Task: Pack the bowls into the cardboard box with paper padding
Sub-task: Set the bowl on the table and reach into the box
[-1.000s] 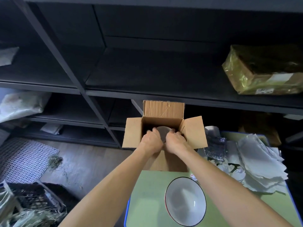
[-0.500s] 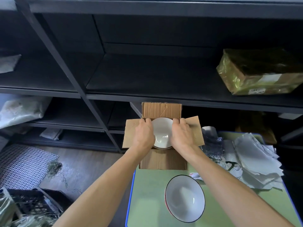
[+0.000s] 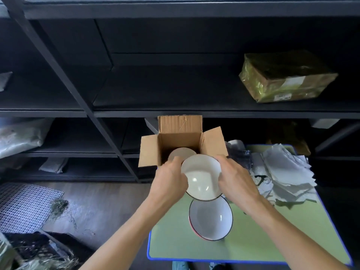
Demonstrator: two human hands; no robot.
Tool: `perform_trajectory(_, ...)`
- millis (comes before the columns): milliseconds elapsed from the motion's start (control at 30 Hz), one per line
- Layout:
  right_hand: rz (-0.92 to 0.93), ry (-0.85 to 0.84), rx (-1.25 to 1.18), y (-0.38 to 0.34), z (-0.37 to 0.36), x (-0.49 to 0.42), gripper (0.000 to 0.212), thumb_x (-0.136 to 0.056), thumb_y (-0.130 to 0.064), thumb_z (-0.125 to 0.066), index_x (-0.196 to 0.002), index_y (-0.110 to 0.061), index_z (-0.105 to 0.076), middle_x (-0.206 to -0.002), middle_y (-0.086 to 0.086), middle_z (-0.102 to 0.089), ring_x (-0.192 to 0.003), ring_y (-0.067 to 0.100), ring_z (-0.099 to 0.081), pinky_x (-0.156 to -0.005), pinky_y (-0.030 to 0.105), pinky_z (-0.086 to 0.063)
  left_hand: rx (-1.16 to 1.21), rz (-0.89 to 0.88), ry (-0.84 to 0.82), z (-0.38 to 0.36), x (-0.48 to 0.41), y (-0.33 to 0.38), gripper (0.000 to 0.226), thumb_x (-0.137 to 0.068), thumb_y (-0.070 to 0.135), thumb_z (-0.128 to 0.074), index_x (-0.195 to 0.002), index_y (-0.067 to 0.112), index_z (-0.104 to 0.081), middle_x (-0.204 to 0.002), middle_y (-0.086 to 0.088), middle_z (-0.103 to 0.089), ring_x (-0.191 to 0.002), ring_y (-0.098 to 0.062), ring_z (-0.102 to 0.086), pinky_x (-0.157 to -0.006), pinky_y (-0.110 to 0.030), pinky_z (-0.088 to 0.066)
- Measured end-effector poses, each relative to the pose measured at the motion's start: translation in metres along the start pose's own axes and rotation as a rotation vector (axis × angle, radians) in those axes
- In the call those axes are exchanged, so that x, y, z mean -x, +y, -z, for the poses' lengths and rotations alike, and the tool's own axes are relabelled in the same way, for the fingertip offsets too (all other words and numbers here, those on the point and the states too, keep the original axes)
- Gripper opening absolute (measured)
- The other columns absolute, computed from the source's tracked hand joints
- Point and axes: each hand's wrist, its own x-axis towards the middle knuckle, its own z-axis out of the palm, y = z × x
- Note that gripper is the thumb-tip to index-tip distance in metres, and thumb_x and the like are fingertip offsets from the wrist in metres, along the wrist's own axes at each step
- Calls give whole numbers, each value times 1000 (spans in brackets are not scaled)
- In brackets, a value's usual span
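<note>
both left grip (image 3: 169,181) and right grip (image 3: 236,178) hold one white bowl (image 3: 201,178).

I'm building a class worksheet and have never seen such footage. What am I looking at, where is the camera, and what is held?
No machine: a person works bare-handed, filmed by one camera on their head, looking forward and down. The left hand and right hand grip a white bowl by its sides, just in front of an open cardboard box. A second bowl sits on the green table, with a pile of paper to the right. Something round and pale lies inside the box; what it is I cannot tell.
</note>
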Motion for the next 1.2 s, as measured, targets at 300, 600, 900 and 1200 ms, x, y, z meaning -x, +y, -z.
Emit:
perform_trajectory(300, -46, -86, 45, 32, -36, 59, 53, -82, 2, -45, -131, -20, -44, -115, 8, -59, -100, 34, -57, -67, 34, -28, 46, 71, -207, -61, 48, -13, 41, -86, 4, -42, -122, 22, -44, -113, -2, -55, -86, -28, -60, -71, -48, -57)
perform_trajectory(600, -47, -103, 104, 37, -57, 69, 51, -81, 7, -50, -127, -14, -47, -106, 7, -43, -66, 30, -44, -59, 33, -28, -83, 98, -253, -85, 48, -21, 25, -91, 3, -44, -114, 11, -44, -105, -9, -46, -85, -35, -59, -70, -48, -57)
perform_trajectory(900, 17, -117, 229, 41, -57, 71, 48, -56, 3, -78, -99, -11, -63, -81, 4, -50, -50, 22, -51, -42, 23, -22, -242, 88, -221, -86, 51, -19, 24, -99, 22, -47, -120, 12, -45, -110, -10, -49, -86, -37, -59, -72, -43, -48)
perform_trajectory(1200, 218, -55, 103, 25, -25, 27, 29, -91, -12, -54, -120, -14, -57, -105, 2, -51, -97, 23, -55, -68, 34, -52, -287, -20, 141, -56, 22, 0, 26, -100, 36, -44, -119, 22, -56, -103, 4, -58, -82, -26, -63, -66, -35, -45)
